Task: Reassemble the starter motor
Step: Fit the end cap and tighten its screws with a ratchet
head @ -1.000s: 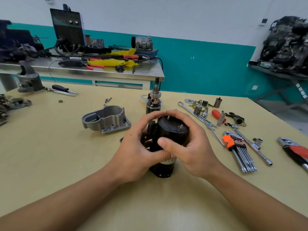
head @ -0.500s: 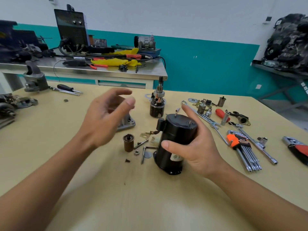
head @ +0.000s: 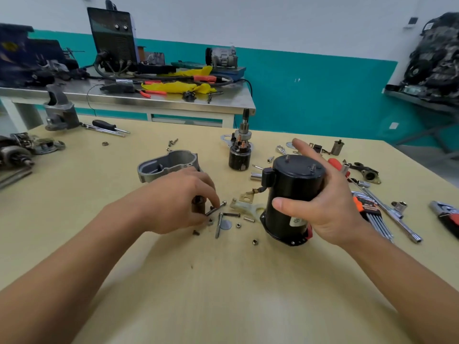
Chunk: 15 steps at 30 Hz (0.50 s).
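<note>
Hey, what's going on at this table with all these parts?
A person is putting a starter motor back together. The right hand grips the black motor body, which rests on the table. The left hand pinches a bolt among loose nuts. A grey housing and hex keys lie nearby.

The right hand [head: 330, 207] grips the black cylindrical metal motor housing [head: 295, 184], which stands tilted on the beige wooden tabletop [head: 223, 281]. The left hand [head: 178, 197] pinches a long grey steel bolt [head: 216, 209] near small loose screws [head: 196, 232].
</note>
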{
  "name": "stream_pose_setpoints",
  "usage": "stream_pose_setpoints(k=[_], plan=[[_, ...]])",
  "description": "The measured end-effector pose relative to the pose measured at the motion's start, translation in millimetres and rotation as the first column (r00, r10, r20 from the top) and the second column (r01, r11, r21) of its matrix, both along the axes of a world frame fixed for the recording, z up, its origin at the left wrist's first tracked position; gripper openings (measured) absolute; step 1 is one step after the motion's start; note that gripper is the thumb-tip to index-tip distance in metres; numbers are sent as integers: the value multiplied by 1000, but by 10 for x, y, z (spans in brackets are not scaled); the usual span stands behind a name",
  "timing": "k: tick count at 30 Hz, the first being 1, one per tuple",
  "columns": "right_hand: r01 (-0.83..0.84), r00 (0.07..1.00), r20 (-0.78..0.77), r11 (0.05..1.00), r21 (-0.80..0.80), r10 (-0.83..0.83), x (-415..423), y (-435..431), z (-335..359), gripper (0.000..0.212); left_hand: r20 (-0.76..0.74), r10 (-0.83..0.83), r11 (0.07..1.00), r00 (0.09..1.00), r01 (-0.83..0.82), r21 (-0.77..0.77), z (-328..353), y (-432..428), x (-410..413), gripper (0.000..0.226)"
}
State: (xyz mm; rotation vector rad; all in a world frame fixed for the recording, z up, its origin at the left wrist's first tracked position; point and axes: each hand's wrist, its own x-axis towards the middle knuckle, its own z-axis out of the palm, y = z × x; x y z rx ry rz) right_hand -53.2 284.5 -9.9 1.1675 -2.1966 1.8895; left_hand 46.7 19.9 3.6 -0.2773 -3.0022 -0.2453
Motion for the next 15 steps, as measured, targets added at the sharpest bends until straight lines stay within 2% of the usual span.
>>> stream_pose_setpoints(k=[4, 7, 9, 12, 15], plan=[[-7, 999, -39, 1000, -3, 7, -15, 6, 45, 107, -167, -147, 989, 975, 143, -39, -39, 211, -23, 27], [-16, 999, -52, 1000, 12, 16, -42, 25, 62, 106, -169, -192, 965, 967, 155, -211, -112, 372, -94, 30], [-25, 999, -41, 999, 38, 26, -45, 35, 63, 106, -170, -183, 956, 968, 134, -262, -142, 426, -150, 35], [-30, 999, -14, 997, 76, 31, -29, 32, 53, 108, -169, -158, 960, 973, 111, -258, -168, 448, -200, 44], [-30, 1000, -4, 997, 71, 31, -5, 12, 46, 107, -172, -152, 970, 973, 114, -217, -185, 429, -214, 38]])
